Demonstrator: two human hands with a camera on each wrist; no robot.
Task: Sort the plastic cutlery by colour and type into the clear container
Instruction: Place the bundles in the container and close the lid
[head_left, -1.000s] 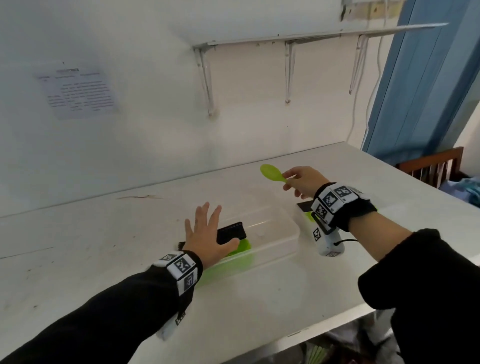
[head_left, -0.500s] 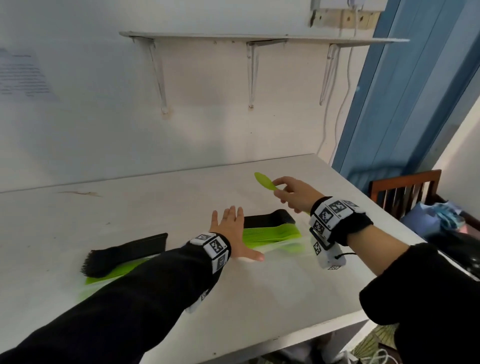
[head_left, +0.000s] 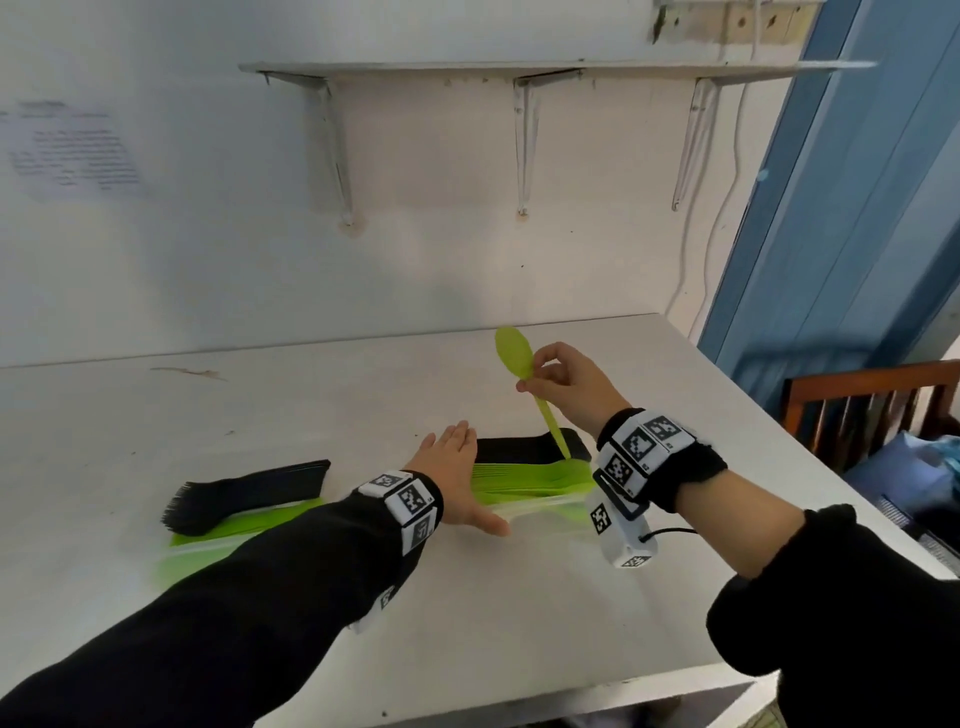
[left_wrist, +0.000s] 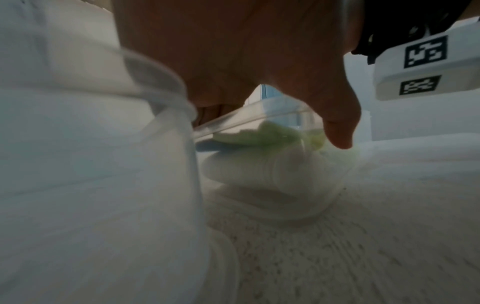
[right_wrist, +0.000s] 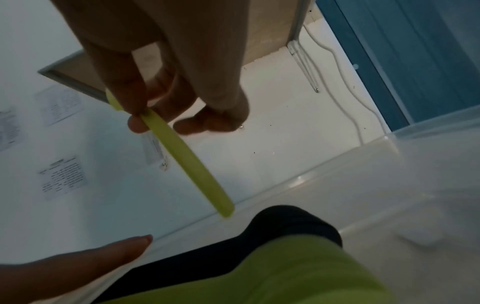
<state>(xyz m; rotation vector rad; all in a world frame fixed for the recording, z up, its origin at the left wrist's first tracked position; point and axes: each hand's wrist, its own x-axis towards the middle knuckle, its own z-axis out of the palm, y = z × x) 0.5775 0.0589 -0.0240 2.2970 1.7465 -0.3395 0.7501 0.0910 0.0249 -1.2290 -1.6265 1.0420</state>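
Observation:
My right hand (head_left: 558, 376) pinches a lime green plastic spoon (head_left: 514, 352) by its neck, bowl up, handle end pointing down toward the clear container (head_left: 524, 506). The wrist view shows the same spoon (right_wrist: 182, 156) between thumb and fingertip above the green stack (right_wrist: 298, 273). Inside the container lie a stack of green cutlery (head_left: 530, 480) and a stack of black cutlery (head_left: 519, 447). My left hand (head_left: 452, 478) lies flat with straight fingers on the container's top. More black cutlery (head_left: 244, 493) and green cutlery (head_left: 228, 535) sit at the left.
The white table (head_left: 519, 623) meets a white wall, under a shelf (head_left: 519, 70) on brackets. A blue door (head_left: 841, 208) and a wooden chair (head_left: 867, 400) stand at the right, past the table edge. A paper sheet (head_left: 67, 150) hangs on the wall.
The spoon has turned from lying sideways to nearly upright, with its handle lowered toward the container. My head view swung right then back. The left hand stays flat on the container.

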